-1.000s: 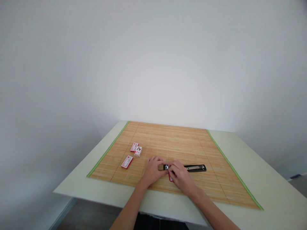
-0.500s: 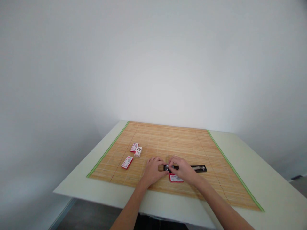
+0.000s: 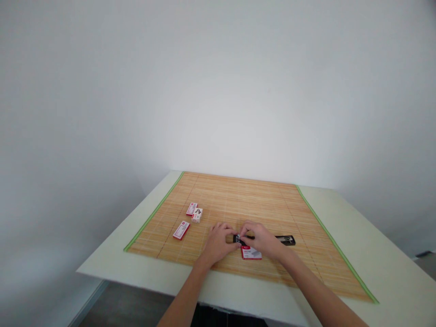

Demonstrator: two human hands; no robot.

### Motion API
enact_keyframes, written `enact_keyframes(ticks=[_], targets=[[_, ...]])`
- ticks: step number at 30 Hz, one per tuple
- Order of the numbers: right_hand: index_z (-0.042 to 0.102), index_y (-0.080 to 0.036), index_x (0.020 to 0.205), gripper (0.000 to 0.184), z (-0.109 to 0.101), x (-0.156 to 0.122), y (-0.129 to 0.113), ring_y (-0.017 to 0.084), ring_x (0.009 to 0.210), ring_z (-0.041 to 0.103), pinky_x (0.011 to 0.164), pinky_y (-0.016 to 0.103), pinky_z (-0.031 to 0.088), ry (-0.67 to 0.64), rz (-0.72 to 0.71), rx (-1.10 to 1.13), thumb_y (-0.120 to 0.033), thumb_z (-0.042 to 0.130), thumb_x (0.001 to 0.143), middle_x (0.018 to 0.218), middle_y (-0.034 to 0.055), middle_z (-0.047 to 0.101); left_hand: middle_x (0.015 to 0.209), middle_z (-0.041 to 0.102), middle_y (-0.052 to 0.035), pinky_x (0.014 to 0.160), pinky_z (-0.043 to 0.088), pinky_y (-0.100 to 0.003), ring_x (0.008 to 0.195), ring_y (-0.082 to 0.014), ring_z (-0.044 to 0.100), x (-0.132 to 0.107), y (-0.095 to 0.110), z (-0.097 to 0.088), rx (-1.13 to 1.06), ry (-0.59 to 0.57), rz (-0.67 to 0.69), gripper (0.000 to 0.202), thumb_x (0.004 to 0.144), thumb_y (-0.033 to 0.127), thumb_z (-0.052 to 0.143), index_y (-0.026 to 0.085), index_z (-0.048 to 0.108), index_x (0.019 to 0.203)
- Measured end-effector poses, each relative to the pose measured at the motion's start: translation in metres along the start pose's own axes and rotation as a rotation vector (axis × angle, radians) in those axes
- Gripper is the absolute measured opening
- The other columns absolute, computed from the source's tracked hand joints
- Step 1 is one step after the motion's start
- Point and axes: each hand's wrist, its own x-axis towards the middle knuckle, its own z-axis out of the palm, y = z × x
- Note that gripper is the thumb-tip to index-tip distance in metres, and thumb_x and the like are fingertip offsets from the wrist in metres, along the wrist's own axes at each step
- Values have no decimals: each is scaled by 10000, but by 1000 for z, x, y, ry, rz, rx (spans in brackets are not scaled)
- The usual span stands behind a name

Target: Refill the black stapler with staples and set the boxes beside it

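- Black stapler (image 3: 285, 240) lies on the bamboo mat (image 3: 238, 195), long axis running left-right, silver end pointing left.
- Left hand (image 3: 218, 240) grips that end.
- Right hand (image 3: 259, 240) pinches there; held piece unclear.

Left hand (image 3: 218, 242), right hand (image 3: 260, 239) bare; 2 bare forearms (image 3: 186, 293); black clothing (image 3: 210, 316), thin vertical line.

Pale grey wall (image 3: 238, 91); white table (image 3: 357, 236) close against it; dark grey floor (image 3: 119, 304) below
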Motion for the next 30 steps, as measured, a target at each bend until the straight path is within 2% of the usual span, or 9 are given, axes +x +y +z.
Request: enact_keyframes(ticks=[7,14,20,24,30], targets=[[705,-217,851,80,3,1,7,183,847,677,804,322,537,17,14,24,-136,702,848,884,22,728,1137,691,-7,950,384,-412,1094,-270,556,0,0,-1,-5,-7,2,334,790,526,797,370,757,1083],[729,-223,868,51,3,0,7,186,863,677,818,330,536,1,6,21,-176,712,861,897,24,722,1138,689,-1,957,377,-412,1096,-265,556,0,-1,0,5,-4,2,338,787,526,807,367,757,1080],[721,-227,850,49,-16,-17,14,213,930,649,857,357,523,68,29,-117,-265,737,876,945,45,697,1137,683,0,960,374,-400,1098,-256,554,0,-2,1,1,-7,-7,346,777,513,822,358,759,1080],[746,-233,845,40,-27,-32,18,239,1041,616,937,388,493,13,20,-246,-265,738,867,1054,67,678,1134,682,7,965,371,-396,1101,-250,553,0,-3,3,-4,3,-7,353,771,503,831,355,759,1083],[745,-250,1003,127,-6,-34,3,252,1138,582,1011,403,466,37,19,-269,-236,722,878,1161,75,662,1127,678,3,968,367,-396,1101,-251,553,1,-2,2,2,-2,-9,356,792,522,805,358,751,1104]])
